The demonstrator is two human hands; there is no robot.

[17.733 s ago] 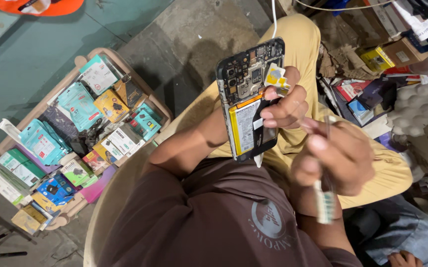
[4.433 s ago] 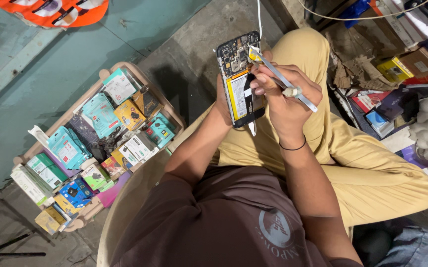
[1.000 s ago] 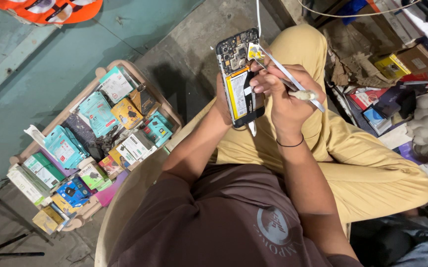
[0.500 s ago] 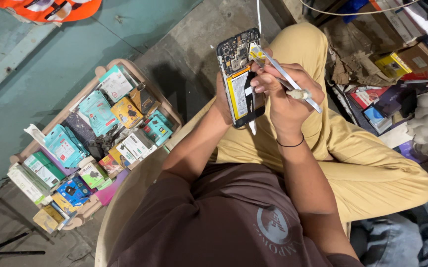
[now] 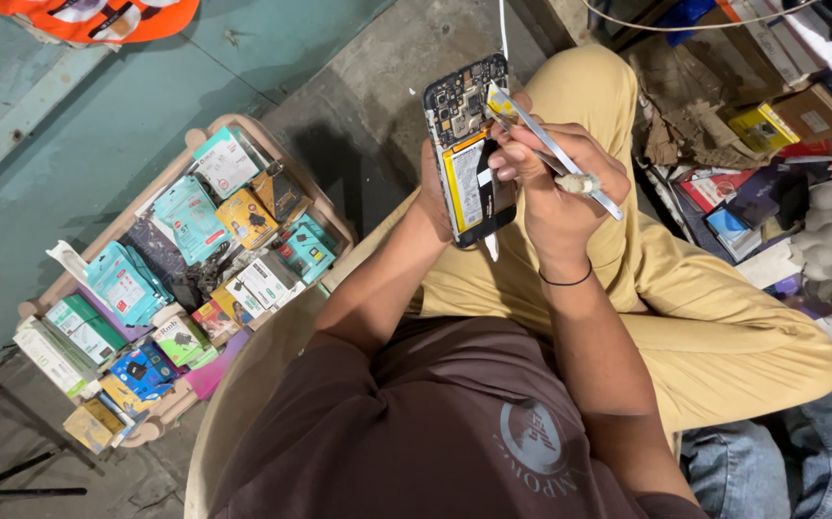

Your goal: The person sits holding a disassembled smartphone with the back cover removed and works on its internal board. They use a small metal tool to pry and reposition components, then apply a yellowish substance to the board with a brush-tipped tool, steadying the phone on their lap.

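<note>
1. Phone [image 5: 469,154], with its back cover off, is held upright above the lap, circuit board at the top and yellow-edged battery below turned toward the wearer, presumably so the inner parts can be seen and reached.
2. It is gripped from behind by the left hand [image 5: 432,187], whose fingers are wrapped round the far edge; the palm is hidden behind the body of the phone, apparently serving as a brace.
3. A pair of metal tweezers [image 5: 550,149] is pinched between the fingers of the right hand [image 5: 555,178], curled closed, with the tips laid at the upper right corner of the board; a pale wad is seen stuck near the tool's rear end.
4. A thin dark band [image 5: 566,280] is worn on the right wrist.
5. Tan trousers [image 5: 685,317] are seen beneath, the knee raised just beyond the phone.
6. Farther left, a tray [image 5: 324,207] crowded with small boxed goods is set on the floor.
7. Farther right, stacked boxes [image 5: 752,125] and packets are piled.
</note>
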